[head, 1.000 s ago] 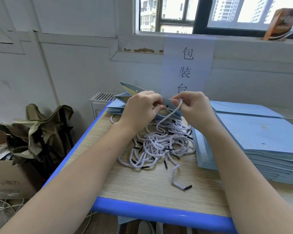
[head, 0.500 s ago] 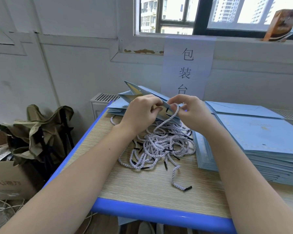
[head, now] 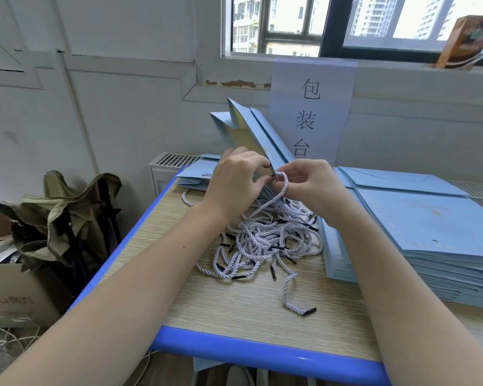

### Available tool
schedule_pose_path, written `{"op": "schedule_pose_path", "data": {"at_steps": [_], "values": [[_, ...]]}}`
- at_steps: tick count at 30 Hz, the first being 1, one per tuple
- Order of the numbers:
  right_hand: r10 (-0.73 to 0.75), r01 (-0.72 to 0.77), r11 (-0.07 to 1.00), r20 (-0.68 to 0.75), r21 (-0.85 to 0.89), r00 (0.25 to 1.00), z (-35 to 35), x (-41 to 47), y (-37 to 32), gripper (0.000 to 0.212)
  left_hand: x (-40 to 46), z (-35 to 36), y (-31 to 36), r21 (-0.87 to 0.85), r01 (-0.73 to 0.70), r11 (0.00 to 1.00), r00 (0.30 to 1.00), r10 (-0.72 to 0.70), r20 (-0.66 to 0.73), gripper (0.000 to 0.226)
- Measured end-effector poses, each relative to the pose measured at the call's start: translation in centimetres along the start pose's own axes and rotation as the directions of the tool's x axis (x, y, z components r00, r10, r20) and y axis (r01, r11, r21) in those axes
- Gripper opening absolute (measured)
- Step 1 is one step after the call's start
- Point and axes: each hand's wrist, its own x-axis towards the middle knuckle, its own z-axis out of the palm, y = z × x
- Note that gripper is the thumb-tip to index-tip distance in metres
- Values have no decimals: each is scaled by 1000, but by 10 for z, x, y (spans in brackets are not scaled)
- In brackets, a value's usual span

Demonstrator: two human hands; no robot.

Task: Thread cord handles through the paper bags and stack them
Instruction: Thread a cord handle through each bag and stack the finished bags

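Note:
A light blue paper bag [head: 248, 129] stands tilted up over the table, its top edge pinched by my left hand [head: 240, 176]. My right hand [head: 307, 181] pinches a white twisted cord [head: 283, 188] with a black tip, looped right at the bag's edge between my two hands. The cord trails down into a tangled pile of several cords [head: 265, 240] on the table. A thick stack of flat blue bags [head: 430, 232] lies at the right. A smaller stack of bags [head: 195, 174] lies behind my left hand.
The wooden table has a blue rim [head: 262, 349]. A paper sign [head: 310, 112] hangs on the wall behind. Left of the table are a folded olive fabric stool [head: 67, 218] and a cardboard box [head: 9, 293]. A brown carton [head: 463, 40] sits on the windowsill.
The bag has been tipped up from nearly flat to steeply tilted. Both hands have closed together at its edge, and the cord loop has tightened beside the bag.

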Motion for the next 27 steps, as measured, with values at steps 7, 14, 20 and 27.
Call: {"op": "schedule_pose_path", "data": {"at_steps": [7,14,20,27], "values": [[3,-6,997,40,75,999,2,-6,-5,10,-2,1,8,39,20,999,1000,-20,-8,19],[18,-19,999,25,41,1000,3,-6,-5,13,-2,0,12,10,45,999,999,-45,-4,16],[-3,-1,999,-104,-36,995,1,-1,-1,17,1,-5,10,70,-13,997,998,9,59,29],[-89,55,979,-166,-198,982,3,-2,-2,16,1,-10,9,138,10,990,979,-38,198,32]]}}
